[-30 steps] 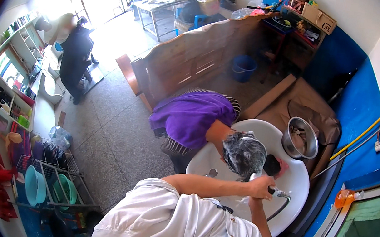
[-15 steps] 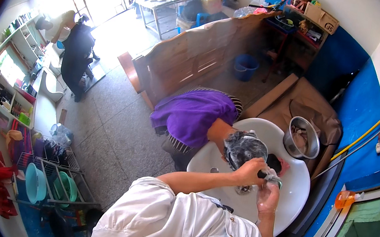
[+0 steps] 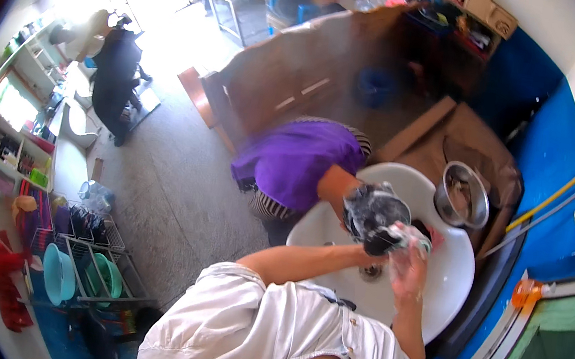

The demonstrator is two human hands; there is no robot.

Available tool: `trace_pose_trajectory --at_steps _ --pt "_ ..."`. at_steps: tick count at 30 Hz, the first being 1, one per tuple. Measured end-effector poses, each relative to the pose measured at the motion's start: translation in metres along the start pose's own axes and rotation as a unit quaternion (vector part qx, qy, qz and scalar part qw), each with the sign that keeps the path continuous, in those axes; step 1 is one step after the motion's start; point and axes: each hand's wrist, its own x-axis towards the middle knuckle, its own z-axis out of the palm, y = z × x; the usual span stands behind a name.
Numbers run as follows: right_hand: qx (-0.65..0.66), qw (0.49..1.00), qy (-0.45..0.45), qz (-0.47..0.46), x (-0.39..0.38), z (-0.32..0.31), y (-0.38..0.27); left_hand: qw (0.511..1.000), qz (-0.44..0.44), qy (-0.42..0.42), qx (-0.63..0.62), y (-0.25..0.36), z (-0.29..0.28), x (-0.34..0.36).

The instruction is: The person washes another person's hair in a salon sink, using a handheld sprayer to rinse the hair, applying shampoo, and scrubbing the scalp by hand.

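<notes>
A person in a purple cape (image 3: 297, 162) bends over a white wash basin (image 3: 453, 288), with lathered dark hair (image 3: 371, 209) above the bowl. Beside the head, a black hand shower (image 3: 381, 242) is held over the basin. My right hand (image 3: 408, 268), wet and foamy, closes around its handle, blurred by motion. My left hand (image 3: 359, 255) reaches in from the left and lies partly behind the shower's black head, so its fingers are hidden. Both forearms extend over the basin's near rim.
A steel bowl (image 3: 461, 194) stands on a brown-covered surface beyond the basin. Behind the bent person runs a wooden partition (image 3: 279, 80). Yellow and grey hoses hang on the right wall, near an orange bottle (image 3: 525, 293). A rack with turquoise basins (image 3: 59, 275) stands at left.
My hands have moved up toward the lathered head. The shower's black head now shows in front of my left hand, and my right hand has risen to the handle.
</notes>
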Motion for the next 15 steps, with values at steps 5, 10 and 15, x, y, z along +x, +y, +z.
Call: trace_pose_trajectory --at_steps 5,10,15 --pt "-0.094 0.986 0.135 -0.003 0.025 -0.027 -0.012 0.948 -0.130 -0.010 -0.291 0.022 -0.020 0.026" --pt "-0.070 0.987 0.133 -0.061 0.038 -0.047 -0.022 0.970 -0.176 0.067 -0.155 0.093 0.000 0.012" --pt "-0.108 0.985 0.114 -0.067 0.045 -0.039 -0.002 0.896 0.010 0.100 0.434 0.109 -0.007 0.023"
